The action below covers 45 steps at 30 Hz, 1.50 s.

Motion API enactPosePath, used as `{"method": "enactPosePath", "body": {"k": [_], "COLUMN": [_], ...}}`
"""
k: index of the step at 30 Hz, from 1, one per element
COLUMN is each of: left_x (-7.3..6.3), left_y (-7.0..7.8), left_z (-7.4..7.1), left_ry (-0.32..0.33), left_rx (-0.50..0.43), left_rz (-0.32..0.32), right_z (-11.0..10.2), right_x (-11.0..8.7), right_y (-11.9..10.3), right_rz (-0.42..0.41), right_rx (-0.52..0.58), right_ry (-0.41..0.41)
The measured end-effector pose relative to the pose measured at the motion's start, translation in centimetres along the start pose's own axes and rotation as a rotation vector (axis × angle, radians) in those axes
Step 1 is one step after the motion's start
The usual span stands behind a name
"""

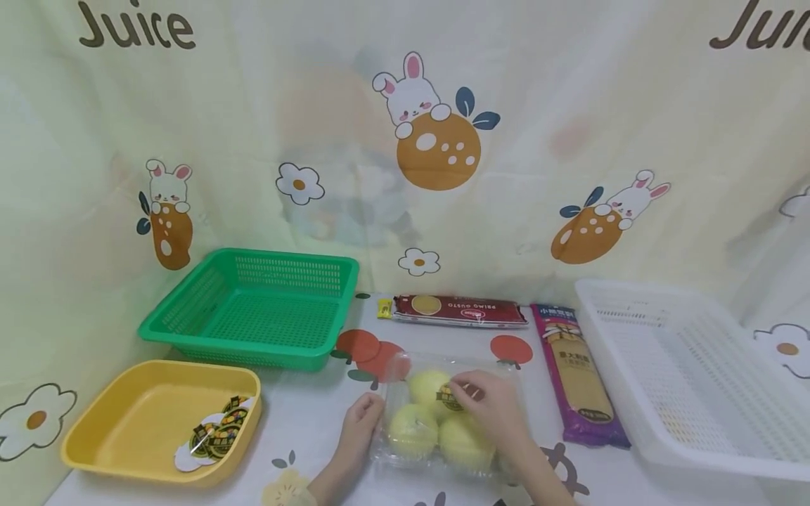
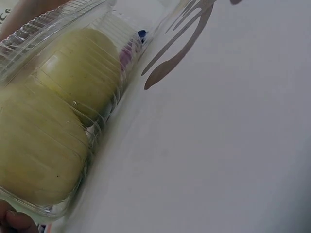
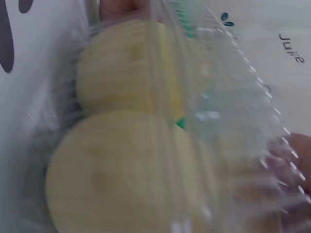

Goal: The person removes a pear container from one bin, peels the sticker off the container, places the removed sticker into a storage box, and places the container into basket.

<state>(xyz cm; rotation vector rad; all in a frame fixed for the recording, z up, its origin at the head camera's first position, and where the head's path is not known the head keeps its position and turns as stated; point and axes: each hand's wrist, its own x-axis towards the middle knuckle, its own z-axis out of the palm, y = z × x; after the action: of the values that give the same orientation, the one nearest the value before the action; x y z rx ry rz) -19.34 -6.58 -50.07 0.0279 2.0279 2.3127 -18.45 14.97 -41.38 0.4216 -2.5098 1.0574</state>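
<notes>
A clear plastic clamshell box (image 1: 392, 365) with several round pale yellow-green fruits (image 1: 413, 430) in it stands on the table in front of me. My left hand (image 1: 361, 425) grips its left side, fingers curled at the edge. On the lid is a dark round sticker (image 1: 448, 399) with gold print, partly covered by my right hand (image 1: 496, 407), whose fingertips press on it. Up close in the left wrist view, two of the fruits (image 2: 39, 141) show through the ribbed wall. Through the blurred lid in the right wrist view, the right fingers (image 3: 296, 160) appear beside the fruits.
Several round stickers (image 1: 218, 432) lie in a yellow basket (image 1: 136, 400) at left. Behind it stands a green basket (image 1: 272, 313). A red packet (image 1: 465, 310) lies at the back, a purple noodle packet (image 1: 579, 372) to the right, beside a white basket (image 1: 664, 351).
</notes>
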Motion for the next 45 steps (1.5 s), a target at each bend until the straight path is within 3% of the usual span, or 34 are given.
{"method": "enactPosePath", "body": {"k": [4, 11, 17, 25, 31, 36, 45], "left_x": [-0.3, -0.4, -0.5, -1.5, -1.5, -1.4, -1.4], "left_y": [0.2, -0.7, -0.2, 1.9, 2.0, 2.1, 2.2], "left_z": [0.0, 0.4, 0.3, 0.9, 1.0, 0.9, 0.6], "left_ry": [0.002, 0.03, 0.021, 0.022, 0.032, 0.035, 0.076], "left_rx": [0.017, 0.055, 0.099, 0.12, 0.134, 0.143, 0.173], "left_rz": [-0.027, -0.006, 0.03, 0.07, 0.084, 0.083, 0.136], "right_z": [0.8, 1.8, 2.0, 2.2, 2.3, 2.3, 2.5], "right_x": [-0.1, -0.2, -0.6, -0.7, -0.6, -0.4, 0.0], "right_y": [-0.5, -0.4, -0.2, 0.2, 0.4, 0.3, 0.2], "right_rz": [0.091, 0.21, 0.188, 0.15, 0.102, 0.138, 0.164], "right_rx": [0.004, 0.045, 0.054, -0.013, -0.007, 0.019, 0.048], "right_ry": [-0.066, -0.129, -0.109, -0.098, -0.076, -0.097, -0.114]}}
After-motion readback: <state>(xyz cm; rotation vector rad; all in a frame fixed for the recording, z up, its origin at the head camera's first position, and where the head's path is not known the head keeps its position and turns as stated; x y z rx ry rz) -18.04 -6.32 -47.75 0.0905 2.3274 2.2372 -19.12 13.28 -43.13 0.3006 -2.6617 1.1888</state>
